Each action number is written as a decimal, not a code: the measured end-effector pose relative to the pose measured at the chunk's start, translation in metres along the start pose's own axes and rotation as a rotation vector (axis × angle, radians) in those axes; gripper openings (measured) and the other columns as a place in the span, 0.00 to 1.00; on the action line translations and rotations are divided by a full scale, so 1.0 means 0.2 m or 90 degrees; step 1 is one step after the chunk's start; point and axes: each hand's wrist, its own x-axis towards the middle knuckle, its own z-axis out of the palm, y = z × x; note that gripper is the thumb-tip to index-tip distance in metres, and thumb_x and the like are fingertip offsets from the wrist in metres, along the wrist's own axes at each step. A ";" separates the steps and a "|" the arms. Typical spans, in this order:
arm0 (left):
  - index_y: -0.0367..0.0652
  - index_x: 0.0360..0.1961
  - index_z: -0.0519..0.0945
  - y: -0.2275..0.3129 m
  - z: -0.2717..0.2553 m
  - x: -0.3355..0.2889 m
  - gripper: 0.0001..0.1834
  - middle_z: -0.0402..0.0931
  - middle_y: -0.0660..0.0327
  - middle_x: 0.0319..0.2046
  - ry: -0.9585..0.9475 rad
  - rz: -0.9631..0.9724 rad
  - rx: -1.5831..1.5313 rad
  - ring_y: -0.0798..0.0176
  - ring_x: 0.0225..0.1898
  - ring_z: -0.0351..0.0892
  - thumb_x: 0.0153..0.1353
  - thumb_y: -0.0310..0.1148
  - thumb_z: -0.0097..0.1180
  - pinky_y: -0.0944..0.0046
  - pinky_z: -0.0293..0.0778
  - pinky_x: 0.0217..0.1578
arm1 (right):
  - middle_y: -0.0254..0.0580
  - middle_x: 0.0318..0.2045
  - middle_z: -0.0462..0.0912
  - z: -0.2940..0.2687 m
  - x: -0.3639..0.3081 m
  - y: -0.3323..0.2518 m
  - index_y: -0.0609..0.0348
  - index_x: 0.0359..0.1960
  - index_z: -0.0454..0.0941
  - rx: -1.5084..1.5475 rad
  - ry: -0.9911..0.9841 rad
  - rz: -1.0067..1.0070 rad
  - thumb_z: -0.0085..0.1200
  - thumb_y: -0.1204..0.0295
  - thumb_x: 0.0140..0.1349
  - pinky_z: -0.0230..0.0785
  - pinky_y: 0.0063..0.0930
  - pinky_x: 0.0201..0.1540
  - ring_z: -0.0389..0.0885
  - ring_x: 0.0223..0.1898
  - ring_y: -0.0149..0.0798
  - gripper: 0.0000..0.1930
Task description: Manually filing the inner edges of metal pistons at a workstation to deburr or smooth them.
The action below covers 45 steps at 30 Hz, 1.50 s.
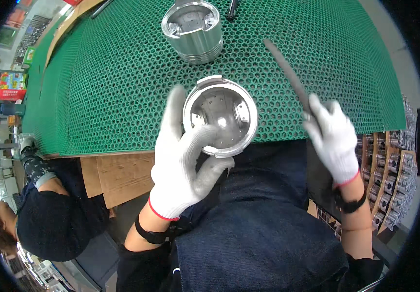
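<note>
My left hand [183, 158], in a white knit glove, grips a shiny metal piston [221, 114] by its rim, open underside turned up toward me, above the near edge of the green honeycomb mat [112, 87]. My right hand [332, 136], gloved the same way, holds a long grey metal file [287, 73] that points up and left over the mat, apart from the piston. A second piston [193, 30] stands on the mat farther back.
A dark tool [232, 9] lies at the mat's far edge. Cardboard trays filled with several pistons [390, 175] stand at my right. Another person in dark clothes [49, 209] sits at the lower left beside the wooden bench edge [117, 177]. A dark apron covers my lap.
</note>
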 end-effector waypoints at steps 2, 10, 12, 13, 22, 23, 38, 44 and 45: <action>0.41 0.36 0.81 -0.01 0.00 0.03 0.20 0.62 0.28 0.58 -0.031 0.066 0.029 0.28 0.59 0.67 0.42 0.38 0.71 0.43 0.67 0.57 | 0.44 0.35 0.76 -0.08 -0.14 -0.03 0.48 0.56 0.72 -0.002 -0.039 -0.029 0.64 0.61 0.53 0.74 0.37 0.32 0.80 0.30 0.48 0.28; 0.38 0.32 0.81 0.01 0.00 0.05 0.21 0.65 0.30 0.57 -0.052 0.112 0.169 0.33 0.56 0.72 0.55 0.49 0.63 0.48 0.73 0.52 | 0.53 0.60 0.73 -0.35 -0.28 0.05 0.65 0.64 0.65 0.824 -0.330 0.377 0.50 0.72 0.60 0.66 0.37 0.61 0.74 0.60 0.46 0.28; 0.37 0.36 0.77 0.00 0.00 0.01 0.16 0.64 0.37 0.60 -0.062 0.104 0.193 0.41 0.56 0.72 0.59 0.41 0.58 0.54 0.69 0.54 | 0.55 0.60 0.72 -0.37 -0.20 0.04 0.64 0.66 0.62 0.962 -0.489 0.191 0.49 0.65 0.62 0.62 0.40 0.64 0.71 0.62 0.48 0.30; 0.37 0.36 0.77 0.00 -0.01 0.01 0.16 0.64 0.37 0.60 -0.064 0.098 0.195 0.41 0.56 0.72 0.59 0.41 0.58 0.54 0.69 0.54 | 0.55 0.60 0.72 -0.38 -0.09 -0.01 0.65 0.67 0.60 0.878 -0.631 0.112 0.49 0.59 0.63 0.60 0.39 0.65 0.70 0.62 0.47 0.33; 0.32 0.47 0.77 0.05 -0.01 -0.01 0.21 0.67 0.43 0.56 -0.077 0.013 0.270 0.49 0.50 0.77 0.54 0.33 0.63 0.59 0.76 0.46 | 0.56 0.48 0.79 -0.32 0.05 -0.14 0.70 0.68 0.56 0.954 -0.609 0.051 0.43 0.71 0.66 0.69 0.10 0.27 0.76 0.27 0.20 0.29; 0.34 0.43 0.79 0.07 0.01 0.01 0.20 0.66 0.37 0.55 -0.065 0.025 0.246 0.41 0.51 0.75 0.54 0.38 0.63 0.54 0.75 0.47 | 0.57 0.46 0.80 -0.15 -0.10 -0.11 0.73 0.66 0.58 1.094 -0.431 -0.076 0.40 0.77 0.60 0.72 0.11 0.28 0.79 0.27 0.22 0.29; 0.42 0.37 0.75 -0.03 -0.16 0.15 0.27 0.68 0.38 0.58 -0.099 0.111 0.182 0.42 0.53 0.77 0.34 0.30 0.76 0.49 0.78 0.48 | 0.46 0.38 0.78 -0.13 0.15 0.20 0.35 0.66 0.65 -0.010 0.030 0.041 0.63 0.65 0.54 0.76 0.36 0.35 0.81 0.33 0.45 0.35; 0.40 0.50 0.73 -0.52 -0.72 0.24 0.25 0.64 0.45 0.62 0.150 -0.060 0.661 0.44 0.60 0.68 0.53 0.35 0.68 0.49 0.68 0.58 | 0.47 0.37 0.77 -0.21 -0.05 0.23 0.46 0.61 0.71 0.120 0.022 -0.041 0.53 0.65 0.58 0.72 0.38 0.39 0.79 0.35 0.49 0.26; 0.42 0.51 0.73 -0.51 -0.75 0.29 0.25 0.65 0.45 0.61 0.211 -0.098 0.660 0.43 0.60 0.68 0.54 0.35 0.67 0.49 0.67 0.58 | 0.47 0.36 0.77 -0.24 -0.06 0.20 0.48 0.61 0.71 0.171 -0.006 -0.009 0.52 0.67 0.58 0.72 0.37 0.38 0.79 0.34 0.49 0.26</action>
